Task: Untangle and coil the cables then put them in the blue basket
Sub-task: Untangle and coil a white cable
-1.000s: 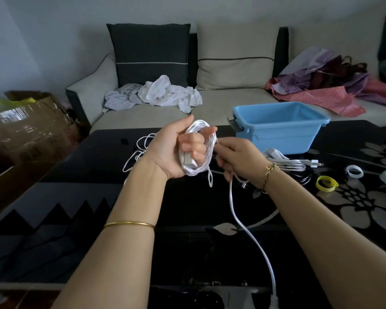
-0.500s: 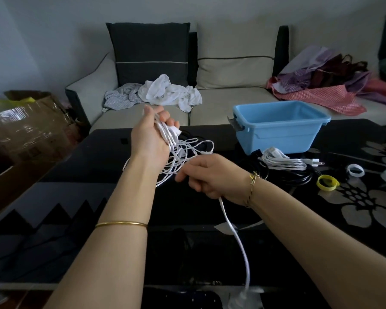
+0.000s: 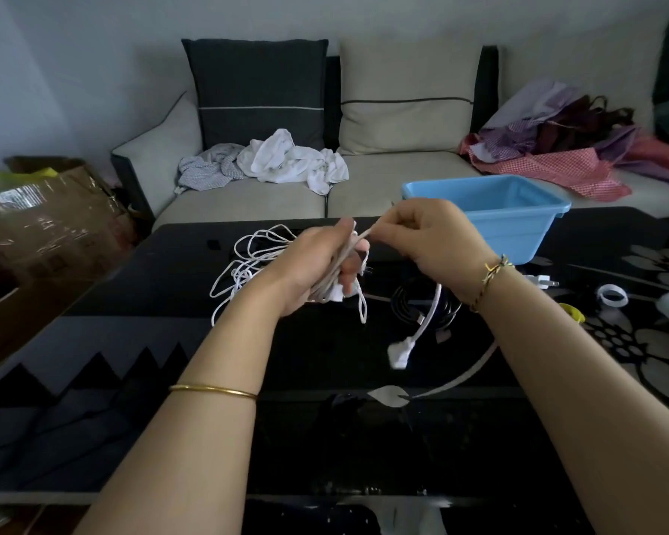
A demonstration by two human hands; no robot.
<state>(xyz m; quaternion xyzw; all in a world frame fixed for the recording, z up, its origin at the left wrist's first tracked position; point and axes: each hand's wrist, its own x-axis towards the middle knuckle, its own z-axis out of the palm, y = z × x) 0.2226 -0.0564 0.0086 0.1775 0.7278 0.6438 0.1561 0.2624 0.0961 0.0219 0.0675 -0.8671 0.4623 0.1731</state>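
Coiling the white cable [image 3: 435, 303], mid-wrap, centre of frame.
The left hand [image 3: 309, 264] grips the white cable bundle in a curled fist above the counter [image 3: 163, 310]; the right hand [image 3: 433, 237] pinches a strand at the bundle's top. A tail with its plug [image 3: 398, 351] hangs free. Next, I judge: wrap that tail on, then carry the coil to the blue basket [image 3: 518, 233], upper right.

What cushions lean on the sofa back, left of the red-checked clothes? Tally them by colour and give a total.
Dark grey cushion: 1
Beige cushion: 1
Total: 2
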